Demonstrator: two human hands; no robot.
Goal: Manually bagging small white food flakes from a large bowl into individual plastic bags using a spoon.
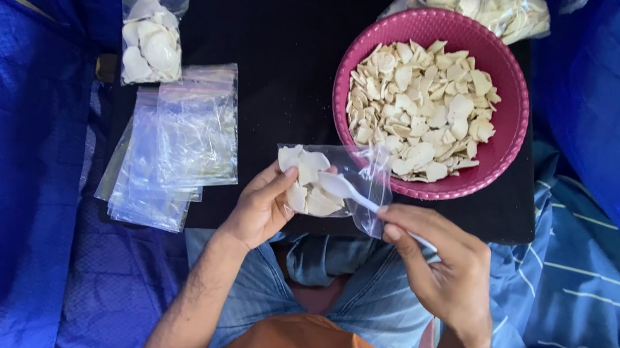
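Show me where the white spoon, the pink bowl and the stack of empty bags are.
white spoon (341, 187), head view, on its scoop inside the bag.
pink bowl (508, 123), head view, on its bare right inner wall.
stack of empty bags (196, 130), head view, on the top bag's middle.

Before you, a black board (291, 37) — on it a pink bowl (509, 115) of pale chips, a filled clear pouch (152, 34), a stack of empty clear pouches (176, 143) — a large clear bag (482, 0) at its far edge.

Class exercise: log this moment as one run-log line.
left hand: holds small clear bag | right hand: white spoon in bag | pink bowl: pale chips | empty bags: left
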